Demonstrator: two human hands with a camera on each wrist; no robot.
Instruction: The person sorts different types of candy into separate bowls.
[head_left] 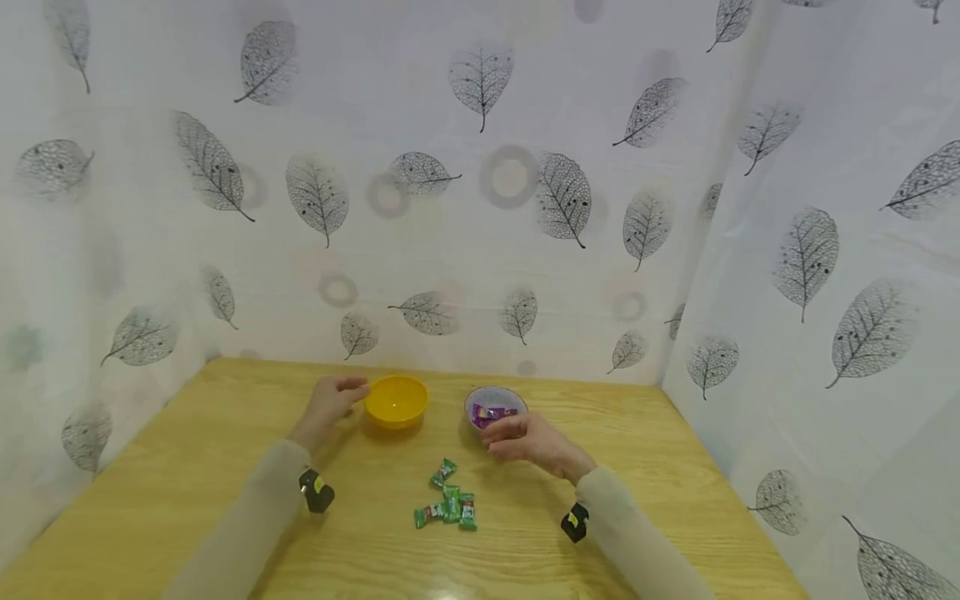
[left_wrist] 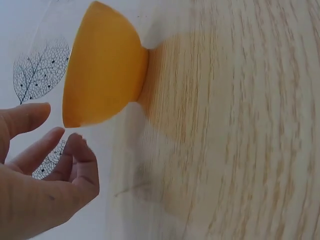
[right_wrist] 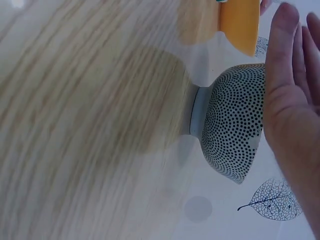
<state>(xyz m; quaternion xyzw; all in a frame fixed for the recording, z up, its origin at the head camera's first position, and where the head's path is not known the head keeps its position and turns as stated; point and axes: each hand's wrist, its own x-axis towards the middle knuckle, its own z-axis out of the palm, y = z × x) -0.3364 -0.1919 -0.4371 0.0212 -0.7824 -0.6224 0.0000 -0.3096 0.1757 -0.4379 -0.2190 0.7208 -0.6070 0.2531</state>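
A yellow-orange bowl [head_left: 396, 403] stands upright at the back of the table. My left hand [head_left: 332, 408] is just left of its rim, thumb and fingers loosely bent with nothing between them; the left wrist view shows a small gap between the hand [left_wrist: 55, 170] and the bowl [left_wrist: 102, 67]. Over the front rim of a dotted white bowl [right_wrist: 232, 117] my right hand [head_left: 534, 443] hovers, its fingers fairly straight. Purple-wrapped candies [head_left: 492, 412] lie inside that dotted bowl. Whether the right fingertips touch the rim is hard to tell.
Several green-wrapped candies [head_left: 452, 503] lie in a loose group on the wooden table [head_left: 375, 550], nearer to me than the bowls. Behind the table and along its sides hangs a white curtain [head_left: 420, 258] printed with dark leaves.
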